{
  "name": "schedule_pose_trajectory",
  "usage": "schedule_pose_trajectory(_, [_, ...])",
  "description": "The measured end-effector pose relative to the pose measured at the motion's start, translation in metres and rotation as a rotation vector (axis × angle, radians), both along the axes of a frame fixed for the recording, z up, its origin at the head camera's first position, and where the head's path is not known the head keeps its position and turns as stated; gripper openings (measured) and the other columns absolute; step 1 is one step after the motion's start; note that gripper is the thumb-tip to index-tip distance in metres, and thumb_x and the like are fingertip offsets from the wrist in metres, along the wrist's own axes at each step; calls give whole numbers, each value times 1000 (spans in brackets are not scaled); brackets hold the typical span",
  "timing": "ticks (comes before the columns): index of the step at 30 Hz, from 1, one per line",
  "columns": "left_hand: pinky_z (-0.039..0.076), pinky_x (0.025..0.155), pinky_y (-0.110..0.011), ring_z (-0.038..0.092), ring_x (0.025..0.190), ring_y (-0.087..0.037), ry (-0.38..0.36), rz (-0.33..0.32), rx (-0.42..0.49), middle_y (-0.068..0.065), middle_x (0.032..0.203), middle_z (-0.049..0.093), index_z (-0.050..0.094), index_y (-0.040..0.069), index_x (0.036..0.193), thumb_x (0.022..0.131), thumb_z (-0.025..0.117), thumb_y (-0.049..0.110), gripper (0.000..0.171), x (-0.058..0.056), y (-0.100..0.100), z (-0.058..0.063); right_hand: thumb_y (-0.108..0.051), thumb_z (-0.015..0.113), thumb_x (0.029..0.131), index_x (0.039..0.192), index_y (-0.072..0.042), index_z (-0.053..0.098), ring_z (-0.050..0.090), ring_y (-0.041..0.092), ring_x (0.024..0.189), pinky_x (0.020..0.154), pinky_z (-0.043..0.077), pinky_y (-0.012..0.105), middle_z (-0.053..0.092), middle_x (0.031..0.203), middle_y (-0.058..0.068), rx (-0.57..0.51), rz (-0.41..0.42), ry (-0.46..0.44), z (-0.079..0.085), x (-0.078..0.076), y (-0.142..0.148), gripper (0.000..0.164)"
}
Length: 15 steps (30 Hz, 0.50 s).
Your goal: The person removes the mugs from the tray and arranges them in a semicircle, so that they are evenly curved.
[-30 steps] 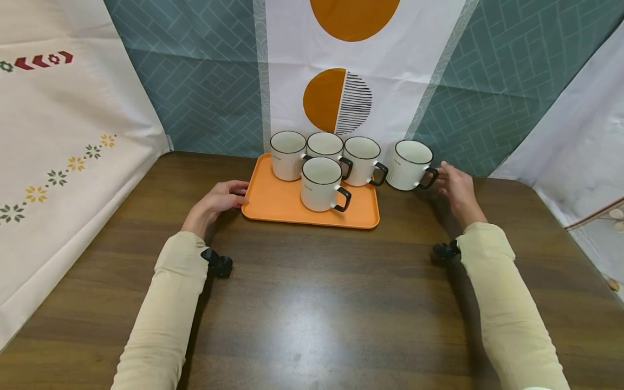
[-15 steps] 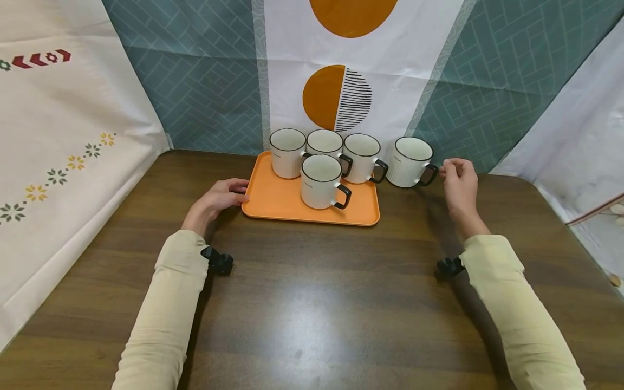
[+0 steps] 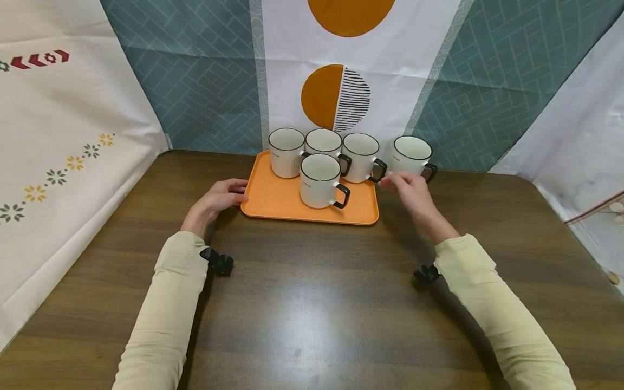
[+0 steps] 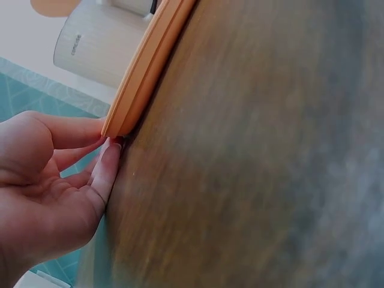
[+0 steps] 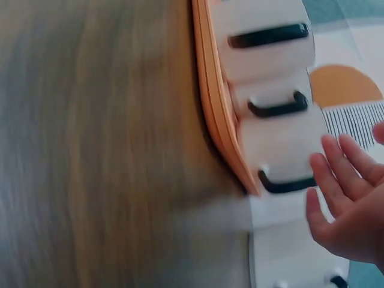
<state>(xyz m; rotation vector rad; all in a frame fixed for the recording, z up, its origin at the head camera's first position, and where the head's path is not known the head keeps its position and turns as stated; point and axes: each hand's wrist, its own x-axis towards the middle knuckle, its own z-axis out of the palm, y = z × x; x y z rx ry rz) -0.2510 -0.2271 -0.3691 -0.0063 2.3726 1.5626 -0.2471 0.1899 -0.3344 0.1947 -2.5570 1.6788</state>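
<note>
An orange tray (image 3: 278,203) lies on the table with several white mugs on it, black-rimmed and black-handled. The front one (image 3: 319,187) stands apart, before a back row. At the tray's left edge my left hand (image 3: 218,199) holds the rim; in the left wrist view, thumb and fingers meet at the tray's corner. My right hand (image 3: 411,195) is in the air by the tray's right edge, fingers loosely bent and holding nothing. Its fingertips are close to the black handle of the rightmost tray mug (image 3: 359,157). Behind the hand another mug (image 3: 411,149) stands off the tray, partly covered.
The brown wooden table (image 3: 302,298) stretches in front of the tray. A patterned cloth (image 3: 209,81) hangs right behind the mugs, and white cloths (image 3: 63,179) hang at both sides. A small black camera (image 3: 221,264) is strapped to each wrist.
My right hand was at the handle of the mug off the tray; it drew back from it and moved left to the tray's right edge. My left hand stayed on the tray.
</note>
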Motion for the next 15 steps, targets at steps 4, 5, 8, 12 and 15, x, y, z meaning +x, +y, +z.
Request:
schedule_pose_trajectory(4, [38, 104, -44, 45, 120, -36, -7, 7, -4, -27, 141, 37, 29, -6, 147, 95, 52, -3, 57, 0, 1, 2, -27, 46, 103, 108, 9, 62, 58, 23, 102, 100, 39, 45, 67, 106, 15, -11, 109, -100, -2, 2, -18, 40])
schedule_pose_trajectory(5, [38, 104, -44, 45, 120, -36, -9, 8, -6, -27, 141, 37, 29, -6, 147, 95, 52, -3, 57, 0, 1, 2, -27, 46, 103, 108, 8, 62, 58, 24, 102, 100, 40, 45, 66, 106, 16, -14, 125, -117, -2, 2, -23, 39])
schedule_pose_trajectory(8, [38, 104, -44, 46, 119, -36, -7, 4, -22, -27, 141, 37, 29, -6, 147, 96, 52, -2, 57, 0, 2, 4, -25, 47, 103, 107, 9, 62, 58, 27, 102, 98, 42, 43, 65, 106, 19, -51, 156, -144, -5, -1, -36, 38])
schedule_pose_trajectory(12, [39, 103, -43, 46, 118, -35, -13, 2, -40, -27, 141, 37, 29, -5, 147, 96, 53, 0, 56, -1, 1, 5, -23, 49, 102, 107, 11, 62, 59, 28, 100, 97, 44, 43, 64, 104, 18, -113, 173, -168, -10, -5, -50, 37])
schedule_pose_trajectory(15, [39, 103, -43, 45, 119, -35, -15, -10, -42, -27, 141, 37, 28, -5, 147, 97, 52, 1, 56, -1, 1, 4, -24, 49, 102, 107, 12, 62, 60, 25, 97, 97, 45, 43, 66, 101, 14, -148, 191, -186, -12, -6, -58, 39])
